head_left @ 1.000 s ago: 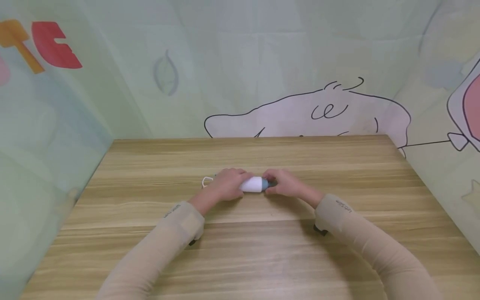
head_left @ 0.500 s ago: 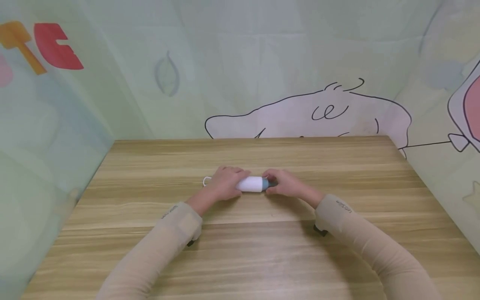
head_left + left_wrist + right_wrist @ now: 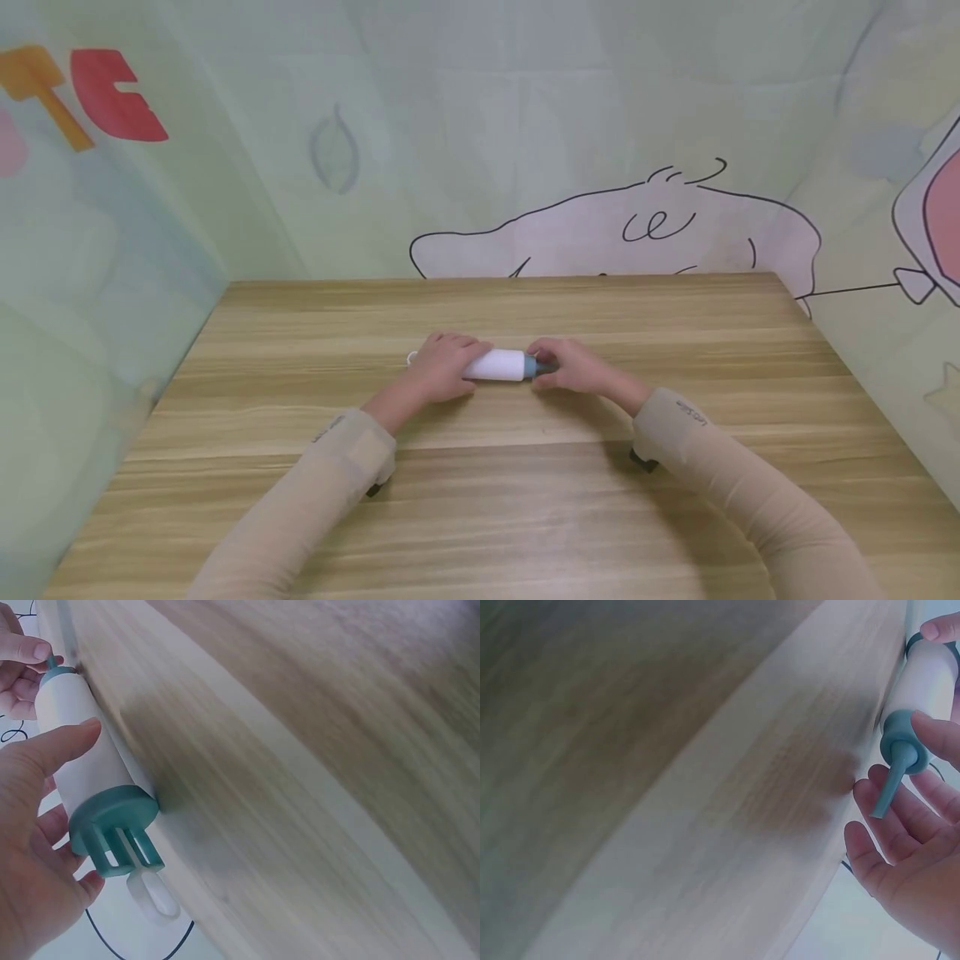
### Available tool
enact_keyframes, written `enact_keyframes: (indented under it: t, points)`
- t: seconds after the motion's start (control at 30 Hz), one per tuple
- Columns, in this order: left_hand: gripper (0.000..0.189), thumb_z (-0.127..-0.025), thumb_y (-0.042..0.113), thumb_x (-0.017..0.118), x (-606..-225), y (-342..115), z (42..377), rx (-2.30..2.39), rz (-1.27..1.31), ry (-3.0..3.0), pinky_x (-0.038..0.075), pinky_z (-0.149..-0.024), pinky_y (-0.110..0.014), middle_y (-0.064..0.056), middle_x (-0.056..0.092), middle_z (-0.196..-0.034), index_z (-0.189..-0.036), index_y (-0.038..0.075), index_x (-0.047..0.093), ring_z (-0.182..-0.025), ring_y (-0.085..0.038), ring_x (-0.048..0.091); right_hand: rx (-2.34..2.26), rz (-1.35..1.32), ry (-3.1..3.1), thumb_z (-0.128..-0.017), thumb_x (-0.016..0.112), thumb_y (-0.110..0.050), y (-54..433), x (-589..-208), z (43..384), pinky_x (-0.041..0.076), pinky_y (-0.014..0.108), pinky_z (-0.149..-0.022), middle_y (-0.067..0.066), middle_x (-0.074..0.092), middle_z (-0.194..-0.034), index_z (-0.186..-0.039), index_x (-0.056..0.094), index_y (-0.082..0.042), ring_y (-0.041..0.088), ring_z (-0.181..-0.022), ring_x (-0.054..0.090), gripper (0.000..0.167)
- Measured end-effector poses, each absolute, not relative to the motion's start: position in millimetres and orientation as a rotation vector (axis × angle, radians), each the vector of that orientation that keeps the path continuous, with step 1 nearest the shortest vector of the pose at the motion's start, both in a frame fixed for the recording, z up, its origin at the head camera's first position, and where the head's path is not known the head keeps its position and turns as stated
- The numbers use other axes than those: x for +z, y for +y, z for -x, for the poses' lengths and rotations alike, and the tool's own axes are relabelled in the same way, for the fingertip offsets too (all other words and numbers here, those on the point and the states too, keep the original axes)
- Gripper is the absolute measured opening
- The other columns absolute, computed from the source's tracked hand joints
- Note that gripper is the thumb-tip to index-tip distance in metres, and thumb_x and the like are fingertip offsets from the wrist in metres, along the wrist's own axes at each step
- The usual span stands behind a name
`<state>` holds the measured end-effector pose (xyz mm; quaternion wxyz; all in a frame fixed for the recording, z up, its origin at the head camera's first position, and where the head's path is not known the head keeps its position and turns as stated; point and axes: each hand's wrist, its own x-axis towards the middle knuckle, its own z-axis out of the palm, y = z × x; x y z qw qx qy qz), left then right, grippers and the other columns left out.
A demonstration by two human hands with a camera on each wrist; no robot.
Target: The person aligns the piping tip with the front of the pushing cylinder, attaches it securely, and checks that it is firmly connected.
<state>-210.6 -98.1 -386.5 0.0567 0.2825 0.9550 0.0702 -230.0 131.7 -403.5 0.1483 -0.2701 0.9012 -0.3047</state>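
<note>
A white syringe-like tube (image 3: 498,365) with teal ends lies sideways between both hands near the middle of the table. My left hand (image 3: 442,367) grips its left part, thumb on one side and fingers round the other. Past that hand, the left wrist view shows a slotted teal end piece (image 3: 112,814) with a pale loop handle (image 3: 154,894). My right hand (image 3: 573,367) holds the other end, its thumb at the teal collar (image 3: 901,750) and its curved fingers around the thin teal nozzle (image 3: 891,784).
The wood-grain table (image 3: 480,500) extends on all sides of the hands. Behind it and along its sides hangs a pale printed cloth (image 3: 487,125) with cartoon drawings, close to the table's back edge.
My left hand has slid a little leftward along the tube, so more of the white body shows and less of the loop. The right hand stays nearly in place at the nozzle end.
</note>
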Motion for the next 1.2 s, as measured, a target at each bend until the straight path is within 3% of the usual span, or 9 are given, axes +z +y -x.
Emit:
enact_keyframes:
  t: [1.2]
  points:
    - [0.062,-0.074,0.025,0.069,-383,-114,211,0.259,-0.808,2.938,0.025,-0.102,-0.048,-0.007,0.047,-0.131,-0.130,0.014,0.044,-0.123,-0.026,0.039,-0.924,0.729,2.589,-0.076,0.066,-0.014,144,-400,233,0.043,0.043,-0.089,0.019,0.059,-0.111,-0.118,0.050,0.000,0.031,-0.104,0.054,0.047]
